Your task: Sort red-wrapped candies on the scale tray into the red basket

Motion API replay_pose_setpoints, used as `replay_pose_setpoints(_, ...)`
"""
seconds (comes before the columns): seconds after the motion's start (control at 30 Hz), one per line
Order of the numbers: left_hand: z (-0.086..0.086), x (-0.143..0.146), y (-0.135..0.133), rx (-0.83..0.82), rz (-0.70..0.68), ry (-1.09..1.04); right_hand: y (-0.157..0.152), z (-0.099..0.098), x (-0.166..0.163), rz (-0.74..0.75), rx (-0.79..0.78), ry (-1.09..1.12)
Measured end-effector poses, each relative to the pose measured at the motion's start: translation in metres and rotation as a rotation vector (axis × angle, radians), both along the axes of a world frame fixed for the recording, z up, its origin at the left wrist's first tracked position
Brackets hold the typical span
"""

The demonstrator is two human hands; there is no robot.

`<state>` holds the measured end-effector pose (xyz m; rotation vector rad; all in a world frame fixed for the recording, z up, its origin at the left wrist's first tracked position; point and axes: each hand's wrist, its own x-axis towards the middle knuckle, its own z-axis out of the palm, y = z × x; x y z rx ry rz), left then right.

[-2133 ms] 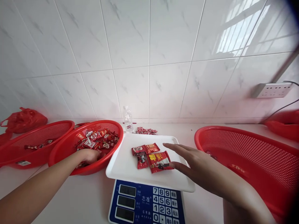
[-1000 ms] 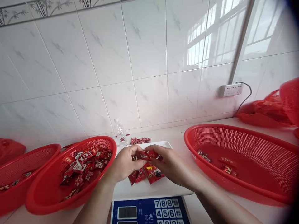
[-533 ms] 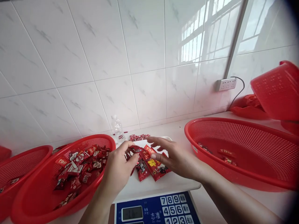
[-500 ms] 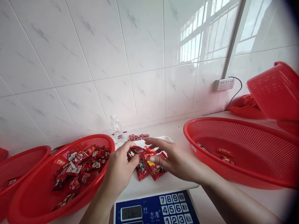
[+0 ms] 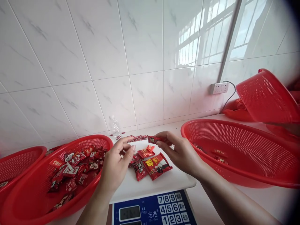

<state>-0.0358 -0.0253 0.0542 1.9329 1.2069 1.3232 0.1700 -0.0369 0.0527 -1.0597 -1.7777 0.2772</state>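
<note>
Blue is seen on the front of the scale (image 5: pixel 150 204), which is marked "志准" with "Zhi zhun" printed beneath it. Its keys (image 5: pixel 172 207) are numbered 7 8 9, 4 5 6 and 1 2 3; the figures on the display (image 5: pixel 129 213) cannot be made out. Large yellow characters, too blurred to be read surely, are carried by the big red packet (image 5: pixel 157 167) on the white tray (image 5: pixel 140 189), beside which a dark-labelled packet (image 5: pixel 140 171) and an orange-red packet (image 5: pixel 145 152) are laid.

A small packet (image 5: pixel 152 139) is pinched at its right end by the right hand (image 5: pixel 181 153), its free end pointed leftward; it is seen against the tray's far edge, beyond the big red packet. In the left hand (image 5: pixel 117 164), thumb and forefinger are parted near the tray's left side; whether anything is held in that grip cannot be told. More packets are piled in the red basket (image 5: pixel 30 203) to its left.
</note>
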Motion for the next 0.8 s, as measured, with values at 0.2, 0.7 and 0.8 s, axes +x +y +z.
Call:
replay_pose_setpoints(0.2, 0.004, 0.005, -0.001, -0.183, -0.189, -0.594, -0.004, -0.001, -0.005, 0.148, 0.017, 0.136)
replay_pose_setpoints(0.7, 0.000, 0.020, -0.007, -0.496, -0.399, -1.027, -0.020, -0.005, -0.018, 0.569, -0.063, 0.279)
replay_pose_setpoints(0.8, 0.003, 0.019, -0.016, -0.390, -0.505, -0.855, -0.017, -0.006, -0.021, 0.486, -0.074, 0.345)
